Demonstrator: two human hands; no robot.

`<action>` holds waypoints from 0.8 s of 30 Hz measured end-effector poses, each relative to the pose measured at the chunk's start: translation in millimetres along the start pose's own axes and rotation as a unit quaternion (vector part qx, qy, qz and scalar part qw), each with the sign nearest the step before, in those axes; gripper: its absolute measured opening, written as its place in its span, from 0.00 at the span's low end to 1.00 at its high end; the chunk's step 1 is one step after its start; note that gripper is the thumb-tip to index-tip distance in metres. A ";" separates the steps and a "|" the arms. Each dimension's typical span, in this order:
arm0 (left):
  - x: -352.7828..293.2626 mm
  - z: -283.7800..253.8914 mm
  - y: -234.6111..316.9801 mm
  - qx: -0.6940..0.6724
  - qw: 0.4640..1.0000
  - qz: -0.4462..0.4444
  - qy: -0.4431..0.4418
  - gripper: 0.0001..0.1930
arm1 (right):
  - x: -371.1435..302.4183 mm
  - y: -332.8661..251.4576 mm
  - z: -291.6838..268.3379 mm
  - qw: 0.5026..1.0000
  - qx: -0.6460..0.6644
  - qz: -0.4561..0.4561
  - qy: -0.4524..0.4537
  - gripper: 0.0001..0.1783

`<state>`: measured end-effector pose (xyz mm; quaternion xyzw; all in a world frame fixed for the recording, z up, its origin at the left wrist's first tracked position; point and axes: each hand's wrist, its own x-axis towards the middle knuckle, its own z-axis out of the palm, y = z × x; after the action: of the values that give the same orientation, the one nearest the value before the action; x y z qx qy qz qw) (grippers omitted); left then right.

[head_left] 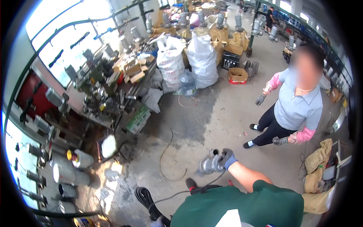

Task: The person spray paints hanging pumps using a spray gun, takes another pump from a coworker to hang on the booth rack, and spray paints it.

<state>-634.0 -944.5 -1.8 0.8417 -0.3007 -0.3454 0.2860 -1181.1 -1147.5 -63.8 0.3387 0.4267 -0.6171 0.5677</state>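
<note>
My right hand [227, 158], in a grey glove with a blue cuff, grips the top of a grey metal pump [208, 165] out in front of my body. From near the pump a dark cable [177, 194] runs left across my front toward a bundled coil of black cable [144, 199]. My left hand [163, 220], also gloved in grey, is closed around the lower part of that coil at the bottom edge. My green sleeve and torso hide part of the floor below, and the left fingers show only partly.
A person [298, 102] with gloves stands at the right, facing me. Similar pumps hang from an overhead green rail [75, 26]. At left are a cluttered workbench [128, 98] and a stool [109, 146]; white sacks [202, 60] stand beyond. A thin hose [162, 160] lies on the floor.
</note>
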 end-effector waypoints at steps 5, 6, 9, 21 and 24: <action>42.5 28.6 103.7 0.081 0.971 0.107 -0.197 0.23 | 100.8 51.1 -73.5 0.975 0.035 0.085 -0.203 0.10; 55.4 42.6 127.1 0.105 0.962 0.127 -0.218 0.24 | 112.0 55.4 -84.8 0.988 -0.009 0.087 -0.127 0.08; 82.1 70.9 184.7 0.156 0.932 0.189 -0.265 0.25 | 149.2 87.3 -113.1 0.995 -0.089 0.044 0.022 0.06; 147.2 156.1 255.4 0.241 0.843 0.296 -0.379 0.29 | 118.8 144.5 -100.2 0.851 -0.505 -0.017 0.141 0.15; 151.2 155.5 248.6 0.250 0.833 0.295 -0.396 0.30 | 151.5 152.6 -137.4 0.605 -0.787 -0.120 -0.019 0.23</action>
<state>-740.2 -1256.5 14.7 0.5474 -0.6983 -0.4610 0.0104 -1058.3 -1083.3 -278.1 -0.3050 0.7735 -0.1118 0.5442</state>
